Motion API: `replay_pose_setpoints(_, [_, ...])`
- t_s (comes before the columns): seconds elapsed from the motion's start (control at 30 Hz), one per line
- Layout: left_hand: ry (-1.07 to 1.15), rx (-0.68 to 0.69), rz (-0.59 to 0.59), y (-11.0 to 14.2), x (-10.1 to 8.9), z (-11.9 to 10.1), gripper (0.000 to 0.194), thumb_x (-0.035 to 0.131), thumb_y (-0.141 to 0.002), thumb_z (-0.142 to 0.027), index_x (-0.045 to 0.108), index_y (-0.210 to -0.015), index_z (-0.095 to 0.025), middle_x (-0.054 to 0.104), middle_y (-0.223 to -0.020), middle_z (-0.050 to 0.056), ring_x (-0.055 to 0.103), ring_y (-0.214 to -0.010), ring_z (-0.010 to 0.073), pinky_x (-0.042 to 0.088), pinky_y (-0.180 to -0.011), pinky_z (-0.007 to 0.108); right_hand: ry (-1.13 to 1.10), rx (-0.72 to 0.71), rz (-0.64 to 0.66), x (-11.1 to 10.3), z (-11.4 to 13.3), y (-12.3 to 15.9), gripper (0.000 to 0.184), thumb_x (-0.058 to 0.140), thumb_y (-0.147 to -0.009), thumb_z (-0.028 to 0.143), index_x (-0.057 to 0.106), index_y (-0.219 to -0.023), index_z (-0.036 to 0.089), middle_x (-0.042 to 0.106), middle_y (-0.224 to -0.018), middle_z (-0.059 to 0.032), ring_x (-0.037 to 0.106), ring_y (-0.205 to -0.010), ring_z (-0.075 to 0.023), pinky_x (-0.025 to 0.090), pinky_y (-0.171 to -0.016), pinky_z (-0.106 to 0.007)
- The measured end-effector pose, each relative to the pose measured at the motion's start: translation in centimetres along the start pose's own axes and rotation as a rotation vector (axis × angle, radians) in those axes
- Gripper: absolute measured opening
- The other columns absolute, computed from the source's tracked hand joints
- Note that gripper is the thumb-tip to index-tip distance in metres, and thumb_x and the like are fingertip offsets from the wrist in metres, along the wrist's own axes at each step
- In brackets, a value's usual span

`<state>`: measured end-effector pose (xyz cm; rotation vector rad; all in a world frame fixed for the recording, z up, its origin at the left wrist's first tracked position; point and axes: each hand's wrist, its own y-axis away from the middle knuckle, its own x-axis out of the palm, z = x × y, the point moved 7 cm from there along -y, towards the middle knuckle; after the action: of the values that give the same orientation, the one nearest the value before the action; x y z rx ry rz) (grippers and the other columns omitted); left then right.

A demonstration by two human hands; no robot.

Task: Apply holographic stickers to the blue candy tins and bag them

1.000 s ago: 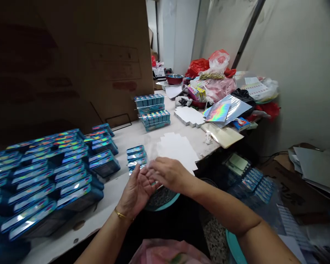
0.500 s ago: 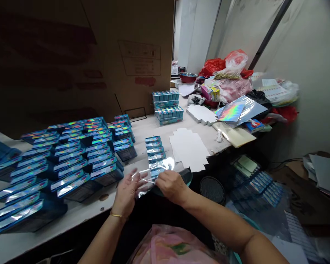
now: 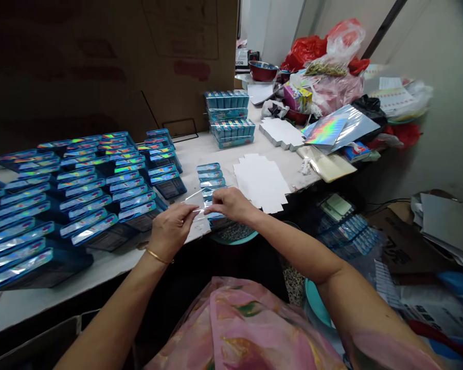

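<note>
Between my two hands is a clear plastic sheet (image 3: 195, 197), thin and shiny, partly folded. My left hand (image 3: 173, 226) pinches its left side, thumb against fingers. The fingers of my right hand (image 3: 229, 204) are closed on the right side of the sheet, close to the left fingertips. Just beyond my hands a short column of small blue boxes (image 3: 211, 174) lies on the table; my right hand hides the nearest ones. To the right of that column lies a flat white cut-out card (image 3: 260, 182).
Rows of blue boxes (image 3: 88, 200) fill the table's left side. Clear-wrapped packs (image 3: 231, 131) stand against the large cardboard carton (image 3: 111, 67). A stack of white cards (image 3: 281, 132), holographic sheets (image 3: 332, 128) and plastic bags (image 3: 332, 87) sit right. A teal basin (image 3: 237, 237) is below the table edge.
My hands have drawn closer together, and my left fingers have gone from spread to pinching the plastic sheet. The camera view has tilted downward.
</note>
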<state>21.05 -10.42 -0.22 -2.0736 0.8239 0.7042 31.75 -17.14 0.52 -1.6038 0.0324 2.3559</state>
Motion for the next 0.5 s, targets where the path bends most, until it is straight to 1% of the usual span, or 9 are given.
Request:
replay_pose_setpoints(0.07, [-0.011, -0.021, -0.061, -0.1, -0.6, -0.3, 0.023, 0.046, -0.077, -0.034, 0.065, -0.080, -0.020, 0.064, -0.079, 0.004, 0.058, -0.077, 0.0165, 0.045, -0.074, 0.028, 0.130, 0.048, -0.062, -1.0, 0.0, 0.5, 0.019, 0.050, -0.081, 0.035, 0.057, -0.079, 0.017, 0.059, -0.079, -0.0020, 0.052, -0.071, -0.0133, 0.034, -0.060, -0.023])
replay_pose_setpoints(0.13, [0.054, -0.084, -0.149, 0.0, -1.6, -0.4, 0.023, 0.047, -0.077, -0.033, 0.064, -0.080, -0.018, 0.064, -0.076, 0.003, 0.059, -0.071, 0.0145, 0.046, -0.071, 0.027, 0.281, 0.116, -0.107, -2.0, -0.5, 1.4, 0.016, 0.045, -0.084, 0.029, 0.056, -0.090, 0.018, 0.059, -0.090, -0.0055, 0.053, -0.080, -0.0167, 0.037, -0.066, -0.026])
replay_pose_setpoints(0.17, [0.109, -0.123, -0.196, 0.1, -2.0, -0.2, 0.023, 0.047, -0.078, -0.032, 0.064, -0.081, -0.017, 0.063, -0.075, 0.003, 0.059, -0.068, 0.0132, 0.047, -0.068, 0.026, 0.337, 0.158, -0.105, -2.3, -1.2, 1.9, 0.017, 0.043, -0.085, 0.027, 0.055, -0.094, 0.018, 0.058, -0.093, -0.0068, 0.053, -0.082, -0.0176, 0.038, -0.068, -0.027])
replay_pose_setpoints(0.23, [0.230, -0.205, -0.270, 0.1, -2.4, 0.6, 0.022, 0.048, -0.077, -0.031, 0.062, -0.086, -0.016, 0.063, -0.074, 0.002, 0.059, -0.063, 0.0109, 0.048, -0.062, 0.023, 0.397, 0.275, -0.087, -2.7, -3.3, 2.8, 0.021, 0.038, -0.086, 0.025, 0.056, -0.094, 0.019, 0.059, -0.093, -0.0080, 0.055, -0.081, -0.0185, 0.040, -0.069, -0.029])
replay_pose_setpoints(0.3, [0.344, -0.273, -0.269, -0.6, -1.5, 1.8, 0.025, 0.051, -0.075, -0.030, 0.059, -0.095, -0.017, 0.063, -0.077, 0.002, 0.060, -0.062, 0.0101, 0.049, -0.057, 0.021, 0.392, 0.407, -0.096, -2.9, -6.1, 3.1, 0.024, 0.036, -0.086, 0.026, 0.058, -0.094, 0.019, 0.061, -0.087, -0.0085, 0.058, -0.078, -0.0197, 0.042, -0.068, -0.031])
replay_pose_setpoints(0.37, [0.466, -0.358, -0.206, -2.1, 0.4, 3.4, 0.034, 0.052, -0.074, -0.026, 0.053, -0.106, -0.017, 0.063, -0.083, 0.003, 0.060, -0.063, 0.0104, 0.048, -0.049, 0.019, 0.312, 0.497, -0.147, -3.2, -8.6, 2.5, 0.025, 0.039, -0.084, 0.026, 0.060, -0.096, 0.019, 0.063, -0.083, -0.0078, 0.059, -0.079, -0.0206, 0.043, -0.069, -0.032])
replay_pose_setpoints(0.4, [0.541, -0.419, -0.176, -3.1, 1.4, 4.2, 0.039, 0.052, -0.074, -0.024, 0.049, -0.112, -0.017, 0.063, -0.088, 0.005, 0.061, -0.063, 0.0106, 0.047, -0.046, 0.018, 0.242, 0.517, -0.185, -3.3, -9.5, 1.9, 0.025, 0.041, -0.083, 0.025, 0.061, -0.098, 0.019, 0.064, -0.082, -0.0070, 0.059, -0.080, -0.0201, 0.043, -0.070, -0.031])
replay_pose_setpoints(0.47, [0.724, -0.586, -0.177, -5.3, 2.7, 5.5, 0.048, 0.050, -0.075, -0.020, 0.039, -0.121, -0.019, 0.061, -0.096, 0.007, 0.062, -0.066, 0.0109, 0.046, -0.042, 0.016, 0.074, 0.504, -0.320, -4.2, -10.3, 0.1, 0.027, 0.044, -0.081, 0.022, 0.061, -0.102, 0.020, 0.065, -0.083, -0.0048, 0.059, -0.079, -0.0170, 0.044, -0.073, -0.029])
replay_pose_setpoints(0.5, [0.829, -0.656, -0.205, -6.6, 2.8, 5.7, 0.051, 0.049, -0.076, -0.018, 0.034, -0.125, -0.020, 0.061, -0.100, 0.008, 0.062, -0.068, 0.0108, 0.045, -0.041, 0.015, -0.010, 0.471, -0.429, -5.2, -10.2, -0.7, 0.029, 0.043, -0.081, 0.021, 0.060, -0.105, 0.020, 0.065, -0.086, -0.0041, 0.059, -0.078, -0.0153, 0.044, -0.073, -0.028])
